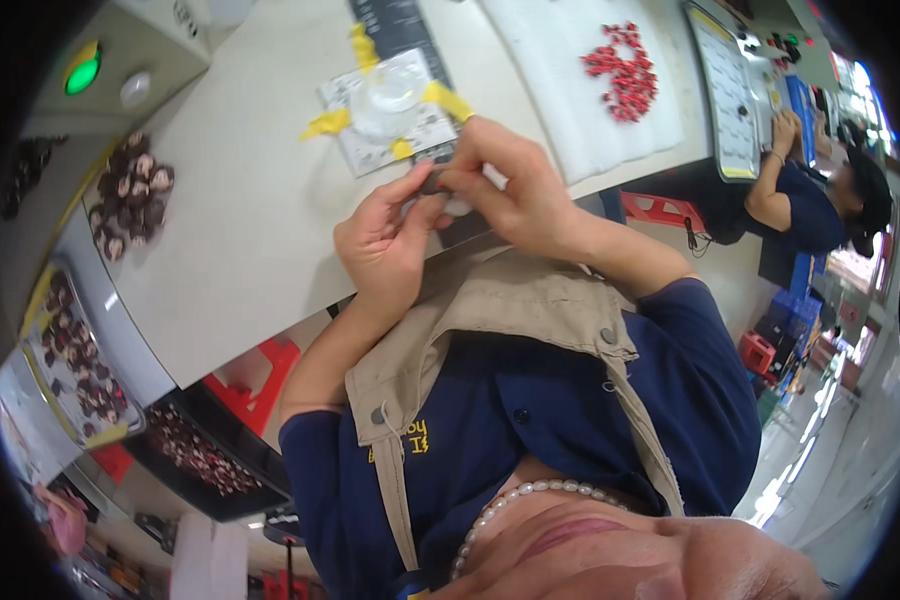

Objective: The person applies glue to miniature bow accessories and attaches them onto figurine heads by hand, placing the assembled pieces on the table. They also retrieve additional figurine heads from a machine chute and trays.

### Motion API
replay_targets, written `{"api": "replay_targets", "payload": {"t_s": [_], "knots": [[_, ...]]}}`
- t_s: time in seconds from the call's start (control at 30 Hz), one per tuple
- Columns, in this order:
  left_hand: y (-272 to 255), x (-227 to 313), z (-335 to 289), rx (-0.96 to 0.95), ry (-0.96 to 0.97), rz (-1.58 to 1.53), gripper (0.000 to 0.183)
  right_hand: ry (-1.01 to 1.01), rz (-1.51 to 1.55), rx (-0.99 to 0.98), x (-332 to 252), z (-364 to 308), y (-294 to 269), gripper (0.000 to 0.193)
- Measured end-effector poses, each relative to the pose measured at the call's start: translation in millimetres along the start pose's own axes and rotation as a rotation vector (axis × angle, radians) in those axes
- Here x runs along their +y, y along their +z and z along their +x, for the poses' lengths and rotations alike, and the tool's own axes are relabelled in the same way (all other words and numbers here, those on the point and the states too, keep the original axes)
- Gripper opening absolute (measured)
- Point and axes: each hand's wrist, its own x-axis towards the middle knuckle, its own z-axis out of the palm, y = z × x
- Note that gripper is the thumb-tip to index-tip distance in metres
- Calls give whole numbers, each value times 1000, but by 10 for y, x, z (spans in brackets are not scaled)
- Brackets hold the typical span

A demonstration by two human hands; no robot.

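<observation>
Left hand: look here, our left hand (385,240) has thumb and fingers pinched tight on a small dark piece (432,182).
Right hand: and our right hand (518,190) meets it from the other side, fingertips closed on that same piece.
Small dark piece: there it is, between the two hands, just over the near edge of the worktop (220,280); fingers cover much of it.
Clear dish: right beyond our fingers sits a round clear dish (400,88), on a printed sheet (370,157) with yellow tape (327,124) around it.
Red pieces: over to the right, we spot a cluster of red pieces (625,85) on a white sheet (540,80).
Brown-and-pink pile: far left, a brown-and-pink pile (135,200) lies on the worktop.
</observation>
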Motion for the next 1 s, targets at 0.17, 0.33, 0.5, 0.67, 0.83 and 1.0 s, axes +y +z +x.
{"api": "replay_targets", "payload": {"t_s": [0.17, 0.33, 0.5, 0.67, 0.83, 1.0], "knots": [[9, -10, 63, -36, -28, -31, 29, -159, -68, 105, 104, -119, -173, 9], [-103, 38, 53, -42, -212, -353, 37, -101, -585, 436, 563, -283, -927, 13], [-199, 72, 49, -109, -264, -616, 43, 135, -983, 512, 879, -373, -1305, 13], [-379, 67, 23, -196, -283, -907, 42, 29, -993, 437, 851, -210, -1172, 10], [-607, 200, -95, -146, -244, -854, 42, -51, -907, 320, 861, -44, -1085, 11], [-1139, 524, -162, 314, 220, -238, 34, 108, -351, 444, 774, -63, -974, 8]]}}
